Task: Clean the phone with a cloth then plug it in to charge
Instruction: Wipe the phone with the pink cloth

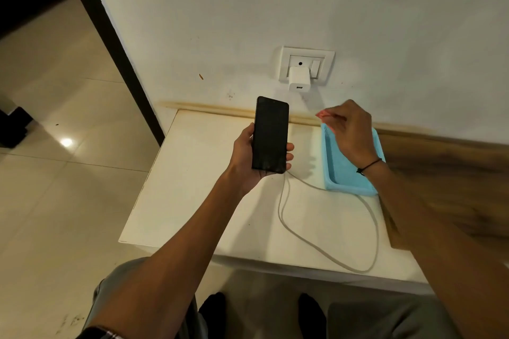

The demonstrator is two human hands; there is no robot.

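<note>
Above white table (192,201), left hand (248,157) gripping dark phone (270,135) upright, right hand (348,129) pinching small pink cloth (322,113) over blue basket (344,173), white cable (286,217) looped on table, charger (299,78) in wall socket (305,64) behind.

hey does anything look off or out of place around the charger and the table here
The white adapter sits in the wall socket with its USB port empty, while the white cable lies looped loose on the table. A brownish stain runs along the wall's base.
</note>
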